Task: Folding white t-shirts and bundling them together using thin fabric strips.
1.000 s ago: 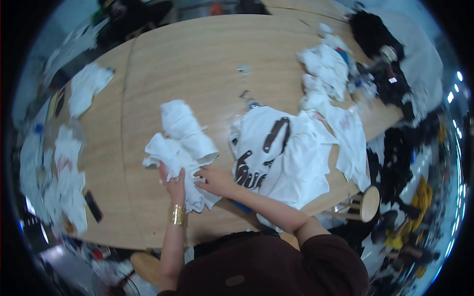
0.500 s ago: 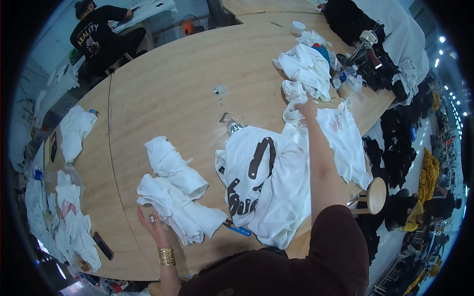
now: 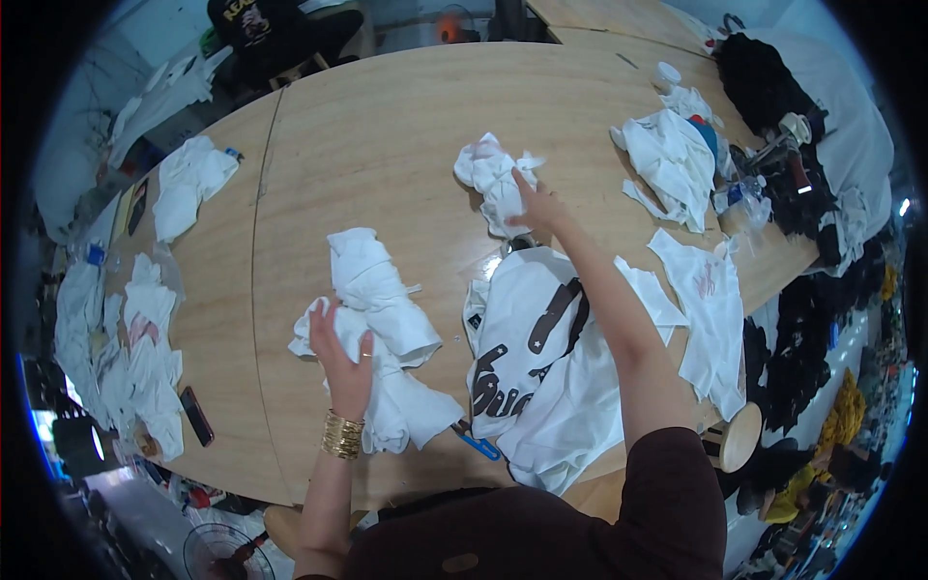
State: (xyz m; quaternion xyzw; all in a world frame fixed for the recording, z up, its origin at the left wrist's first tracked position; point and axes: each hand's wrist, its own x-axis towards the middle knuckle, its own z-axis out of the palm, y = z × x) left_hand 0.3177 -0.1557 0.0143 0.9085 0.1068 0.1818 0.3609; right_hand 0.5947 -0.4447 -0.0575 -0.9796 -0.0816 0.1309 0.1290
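My right hand (image 3: 543, 211) reaches across the table with its thumb and fingers apart, at the right edge of a crumpled white cloth (image 3: 495, 184). The fingertips are slightly blurred, and no firm grip on the cloth shows. My left hand (image 3: 343, 362), with a gold bangle at the wrist, is open over the left part of a bunched white garment (image 3: 401, 406). Another rolled white garment (image 3: 372, 280) lies against that one on its far side. Between my arms spreads a white shirt (image 3: 517, 338) with a dark print. A blue-handled tool (image 3: 479, 445) lies partly under the cloth.
At the right are a white cloth piece (image 3: 710, 309), a white heap (image 3: 672, 159) and a wooden stool (image 3: 741, 437). A metal clamp-like device (image 3: 783, 140) stands beyond. White garments (image 3: 150, 338) and a phone (image 3: 196, 416) lie at the left. A person (image 3: 275, 39) sits across the table.
My right hand has brought the crumpled white cloth leftward from beside the heap, and its fingers have spread. My left hand has moved from beside the bunched garment to over it. The view has shifted.
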